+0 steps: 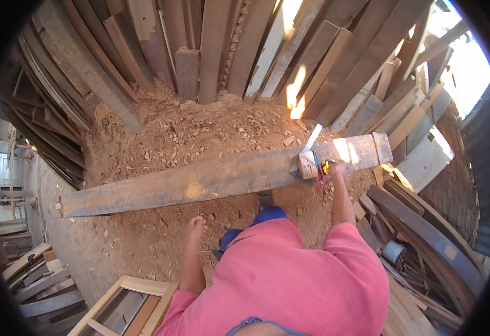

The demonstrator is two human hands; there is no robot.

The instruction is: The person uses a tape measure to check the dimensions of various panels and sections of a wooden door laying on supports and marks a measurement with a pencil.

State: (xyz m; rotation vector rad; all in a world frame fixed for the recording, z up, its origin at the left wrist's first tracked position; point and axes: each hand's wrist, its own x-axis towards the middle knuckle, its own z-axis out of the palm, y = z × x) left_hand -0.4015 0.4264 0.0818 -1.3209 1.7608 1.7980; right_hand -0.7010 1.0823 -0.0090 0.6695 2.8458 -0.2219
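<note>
Leaning planks (211,61) are filling the background, their tops running out past the upper edge, while glare is washing out detail at upper right. Below them, wood shavings (161,129) are covering the ground. A long, thick beam (228,176) is stretching across in front of me, and my pink shirt (301,274) is blocking the ground beneath me. At right, a heap of offcut boards (424,224) is running out toward the dark rim; at lower left, a pale wooden frame (161,287) is being cut off by the bottom edge. Near the beam's right end, a wood block (306,165) is sitting on top, and a flat pale blade (313,138) is jutting out beyond it; the block is hiding whether the two are joined. My right hand (338,169) is reaching over that end, but I'm not managing to tell whether its fingers are closing on anything. My left hand (196,227) is hanging over the shavings, fingers curling, how tightly I can't tell. Beside the block, a red-handled tool (320,180) is lying partly hidden, and a small yellow-and-black tape measure (325,167) is showing just beside my right hand.
</note>
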